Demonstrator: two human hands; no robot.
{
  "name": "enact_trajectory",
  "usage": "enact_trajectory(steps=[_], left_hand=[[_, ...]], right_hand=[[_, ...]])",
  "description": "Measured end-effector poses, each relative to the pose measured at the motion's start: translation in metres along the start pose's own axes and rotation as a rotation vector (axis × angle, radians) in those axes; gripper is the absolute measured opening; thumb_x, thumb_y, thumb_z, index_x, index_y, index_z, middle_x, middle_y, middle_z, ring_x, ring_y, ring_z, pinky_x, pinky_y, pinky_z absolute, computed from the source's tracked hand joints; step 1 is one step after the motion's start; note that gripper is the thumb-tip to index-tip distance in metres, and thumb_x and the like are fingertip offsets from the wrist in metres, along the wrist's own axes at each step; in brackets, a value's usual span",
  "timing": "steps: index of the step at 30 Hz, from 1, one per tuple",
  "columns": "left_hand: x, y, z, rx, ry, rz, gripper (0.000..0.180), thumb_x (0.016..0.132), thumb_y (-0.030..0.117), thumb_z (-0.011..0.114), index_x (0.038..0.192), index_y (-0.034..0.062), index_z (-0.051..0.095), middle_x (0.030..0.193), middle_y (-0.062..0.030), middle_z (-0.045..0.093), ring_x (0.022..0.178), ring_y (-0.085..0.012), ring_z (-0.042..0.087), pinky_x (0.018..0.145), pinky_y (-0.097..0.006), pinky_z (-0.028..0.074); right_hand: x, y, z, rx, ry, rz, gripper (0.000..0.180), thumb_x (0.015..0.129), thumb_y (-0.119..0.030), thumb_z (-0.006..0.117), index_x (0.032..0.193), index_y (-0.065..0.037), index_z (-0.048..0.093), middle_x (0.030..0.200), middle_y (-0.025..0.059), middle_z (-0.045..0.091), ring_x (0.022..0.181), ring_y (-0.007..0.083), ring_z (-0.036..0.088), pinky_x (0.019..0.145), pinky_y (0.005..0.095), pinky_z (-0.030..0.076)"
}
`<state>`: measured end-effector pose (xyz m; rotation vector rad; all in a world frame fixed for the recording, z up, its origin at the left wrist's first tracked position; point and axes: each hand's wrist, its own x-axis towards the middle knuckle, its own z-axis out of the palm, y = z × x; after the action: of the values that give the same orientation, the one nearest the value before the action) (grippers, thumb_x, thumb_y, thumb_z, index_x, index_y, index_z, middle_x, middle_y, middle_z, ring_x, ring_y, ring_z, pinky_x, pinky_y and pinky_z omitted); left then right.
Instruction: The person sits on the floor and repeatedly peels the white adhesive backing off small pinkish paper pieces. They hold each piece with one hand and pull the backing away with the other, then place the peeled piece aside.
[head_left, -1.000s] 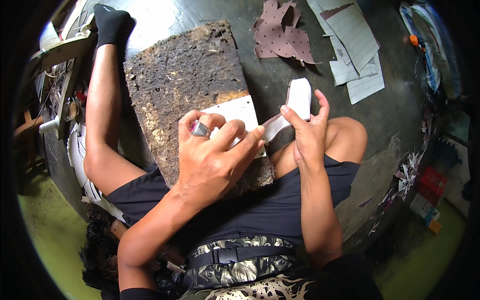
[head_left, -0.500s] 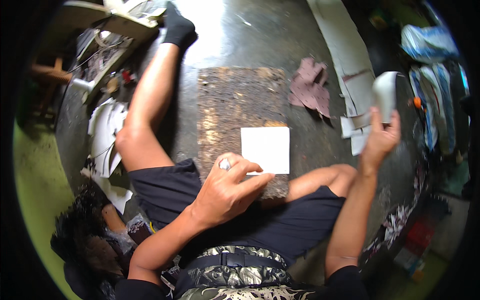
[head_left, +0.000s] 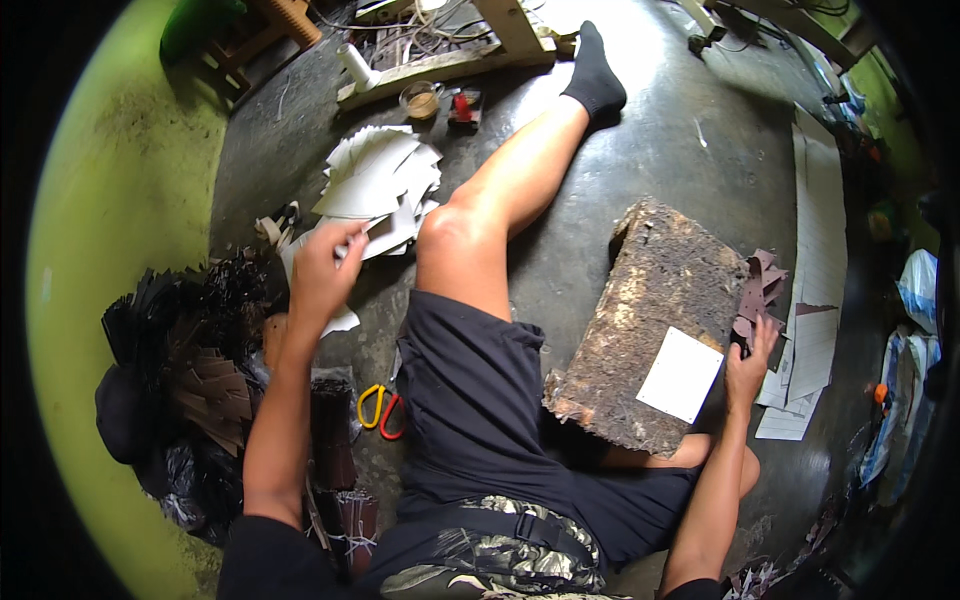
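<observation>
My left hand (head_left: 325, 272) reaches out to the left, its fingers pinched on the edge of a white sheet (head_left: 352, 246) from a pile of white cut sheets (head_left: 380, 180) on the floor. My right hand (head_left: 748, 362) rests with fingers apart at the right edge of a worn brown board (head_left: 650, 300) that leans on my lap. It holds nothing. A white square piece (head_left: 682, 375) lies on the board just left of that hand. Brown scraps (head_left: 760, 292) lie right above its fingertips.
Scissors with yellow and red handles (head_left: 378, 408) lie by my left thigh. Bundles of dark strips (head_left: 200, 365) are piled at the left. My leg in a black sock (head_left: 595, 80) stretches ahead. Long white sheets (head_left: 815, 260) lie at the right, a cup (head_left: 422, 100) by a wooden frame (head_left: 450, 62).
The view has swung left. My left hand left the board and went to the white pile. My right hand no longer holds the white piece and has dropped to the board's edge.
</observation>
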<state>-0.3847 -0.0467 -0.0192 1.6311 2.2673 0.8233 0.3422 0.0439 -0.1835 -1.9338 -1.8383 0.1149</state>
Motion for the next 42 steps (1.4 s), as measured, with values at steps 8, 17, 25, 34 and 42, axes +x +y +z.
enact_trajectory(steps=[8, 17, 25, 34, 42], left_hand=[[0.116, -0.068, 0.047, 0.506, -0.09, 0.029, 0.047, 0.102, 0.036, 0.085, 0.141, 0.0105, 0.079, 0.136, -0.0181, 0.077, 0.128, -0.0415, 0.073, 0.111, -0.056, 0.055], [0.119, -0.031, 0.031, 0.307, -0.037, -0.016, 0.034, 0.097, 0.036, 0.093, 0.109, 0.005, 0.084, 0.093, -0.0115, 0.083, 0.086, -0.0318, 0.08, 0.08, -0.043, 0.06], [-0.016, 0.185, 0.041, -1.112, -0.376, -0.331, 0.047, 0.105, 0.011, 0.086, 0.145, -0.0018, 0.066, 0.122, -0.0096, 0.081, 0.109, -0.0167, 0.078, 0.097, -0.033, 0.063], [-0.144, 0.296, 0.118, -0.989, -1.534, -0.612, 0.043, 0.117, 0.02, 0.075, 0.153, -0.0016, 0.065, 0.114, -0.0005, 0.079, 0.101, -0.0064, 0.075, 0.084, -0.025, 0.061], [-0.083, 0.297, 0.133, -0.213, -0.645, 0.454, 0.034, 0.097, 0.009, 0.09, 0.128, 0.0036, 0.077, 0.111, -0.013, 0.077, 0.083, -0.0269, 0.075, 0.078, -0.04, 0.062]], right_hand=[[-0.067, -0.037, -0.078, 0.232, 0.048, 0.25, 0.047, 0.106, 0.001, 0.07, 0.154, 0.0, 0.07, 0.173, 0.0196, 0.06, 0.159, 0.0353, 0.058, 0.132, 0.0445, 0.042], [-0.114, -0.094, -0.106, 0.449, 0.081, 0.46, 0.037, 0.109, 0.004, 0.069, 0.145, 0.003, 0.072, 0.167, 0.0165, 0.065, 0.149, 0.0275, 0.064, 0.124, 0.0396, 0.051], [-0.093, -0.25, -0.133, 1.328, -0.164, 0.345, 0.049, 0.111, 0.001, 0.074, 0.158, 0.003, 0.06, 0.148, 0.0126, 0.072, 0.135, 0.0196, 0.067, 0.117, 0.0357, 0.054], [-0.079, -0.199, -0.148, 1.094, -0.458, 0.779, 0.02, 0.108, -0.009, 0.085, 0.124, 0.003, 0.082, 0.095, -0.0037, 0.078, 0.08, 0.0006, 0.064, 0.07, 0.0189, 0.052], [-0.076, -0.17, -0.144, 1.002, -0.445, 0.641, 0.017, 0.107, -0.008, 0.084, 0.12, 0.003, 0.085, 0.097, -0.0027, 0.079, 0.086, 0.0028, 0.067, 0.078, 0.0213, 0.054]])
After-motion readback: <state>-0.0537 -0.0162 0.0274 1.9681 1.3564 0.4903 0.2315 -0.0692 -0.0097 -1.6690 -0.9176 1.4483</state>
